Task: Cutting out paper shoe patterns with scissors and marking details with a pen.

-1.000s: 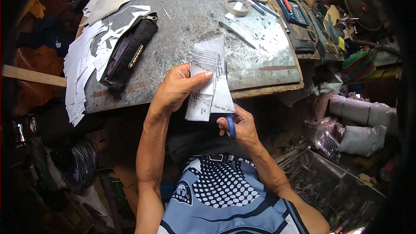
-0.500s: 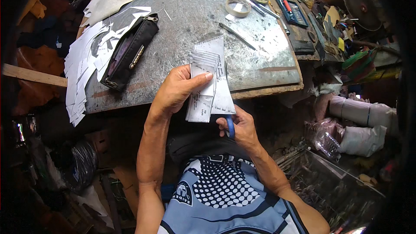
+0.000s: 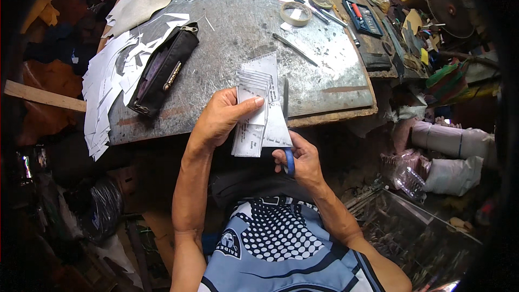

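My left hand (image 3: 226,112) is closed on a fanned stack of white paper pattern pieces (image 3: 253,135), its thumb pressed on top. Pencil-like lines and small handwriting mark the pieces, and the longest ones flare out to the right. In my right hand (image 3: 303,158) are scissors with a blue handle (image 3: 290,161); fingers wrap the loops. A dark scissor blade (image 3: 286,97) stands up along the right edge of the papers. The other blade is hidden, perhaps behind the paper. Both hands are held in front of the table's near edge.
On the metal-topped table (image 3: 227,27) lie a black zipped pouch (image 3: 165,70), white paper offcuts (image 3: 102,86), a tape roll (image 3: 295,14) and a grey pen-like rod (image 3: 294,50). A blue tool case (image 3: 362,19) sits to the right. Wrapped rolls (image 3: 448,143) lie beyond the table's right side.
The dark scissor blade now shows beside the papers' right edge, where it was hidden before. My hands and the stack have shifted slightly downward in the view.
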{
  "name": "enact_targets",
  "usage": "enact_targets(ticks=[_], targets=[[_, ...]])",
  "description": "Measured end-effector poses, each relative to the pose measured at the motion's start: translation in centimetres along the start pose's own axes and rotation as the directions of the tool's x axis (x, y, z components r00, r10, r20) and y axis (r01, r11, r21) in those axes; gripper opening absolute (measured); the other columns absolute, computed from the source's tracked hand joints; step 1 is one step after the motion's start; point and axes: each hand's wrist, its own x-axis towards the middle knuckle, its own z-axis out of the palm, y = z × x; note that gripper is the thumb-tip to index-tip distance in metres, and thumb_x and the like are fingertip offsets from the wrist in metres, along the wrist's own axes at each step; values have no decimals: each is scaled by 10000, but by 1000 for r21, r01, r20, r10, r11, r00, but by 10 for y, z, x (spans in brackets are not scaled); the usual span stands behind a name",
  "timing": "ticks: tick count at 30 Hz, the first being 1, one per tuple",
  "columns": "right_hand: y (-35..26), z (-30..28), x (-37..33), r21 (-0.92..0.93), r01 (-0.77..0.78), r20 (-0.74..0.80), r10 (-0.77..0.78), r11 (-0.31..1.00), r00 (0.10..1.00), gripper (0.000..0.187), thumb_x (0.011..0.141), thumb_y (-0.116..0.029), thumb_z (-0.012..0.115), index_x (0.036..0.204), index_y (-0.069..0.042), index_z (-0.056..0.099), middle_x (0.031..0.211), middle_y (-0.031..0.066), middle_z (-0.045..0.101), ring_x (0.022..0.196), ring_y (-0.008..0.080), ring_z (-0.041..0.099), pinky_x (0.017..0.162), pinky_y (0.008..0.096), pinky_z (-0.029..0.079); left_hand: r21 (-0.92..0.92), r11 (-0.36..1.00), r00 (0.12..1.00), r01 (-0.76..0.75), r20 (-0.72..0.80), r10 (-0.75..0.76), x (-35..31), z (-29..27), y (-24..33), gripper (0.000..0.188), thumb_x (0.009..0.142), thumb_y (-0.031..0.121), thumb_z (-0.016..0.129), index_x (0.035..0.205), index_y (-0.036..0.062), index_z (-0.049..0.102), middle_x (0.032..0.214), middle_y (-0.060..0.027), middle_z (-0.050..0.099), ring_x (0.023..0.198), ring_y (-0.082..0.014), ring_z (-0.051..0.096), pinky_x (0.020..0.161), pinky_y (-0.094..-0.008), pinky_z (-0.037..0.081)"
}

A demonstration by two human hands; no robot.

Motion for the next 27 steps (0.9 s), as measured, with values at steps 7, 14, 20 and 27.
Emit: enact_targets(ticks=[7, 14, 20, 27], targets=[[-56, -38, -6, -329, 203, -126, -256, 922, 959, 578, 869, 32, 698, 1405, 29, 484, 933, 76, 668, 739, 122, 636, 643, 258, 539, -18, 999, 999, -41, -28, 40, 1, -9, 2, 190, 946, 97, 667, 1068, -48, 672, 972, -105, 729, 803, -127, 702, 708, -263, 584], [-140, -100, 65, -972, 70, -57, -511, 226, 858, 514, 868, -97, 673, 1362, -100, 531, 974, 218, 664, 878, 392, 675, 741, 427, 534, -79, 971, 972, -228, -83, 221, 29, -36, -2, 187, 961, 145, 657, 1069, -8, 668, 983, -73, 727, 823, -126, 698, 743, -290, 579], [-132, -124, 100, -991, 6, 73, -507, -132, 859, 282, 898, -189, 654, 1158, -79, 657, 1002, 188, 694, 954, 409, 660, 821, 493, 523, -224, 931, 952, -287, -174, 251, 39, -51, -9, 194, 960, 131, 658, 1111, 10, 647, 1030, -76, 718, 884, -144, 692, 811, -307, 567], [-133, -89, 99, -967, 167, 256, -717, -193, 648, 187, 923, -161, 651, 1050, -38, 712, 882, 154, 680, 831, 354, 669, 736, 438, 534, -301, 886, 931, -353, -208, 300, 42, -48, -9, 214, 974, 151, 639, 1154, 36, 623, 1074, -70, 703, 955, -162, 686, 878, -343, 560]])
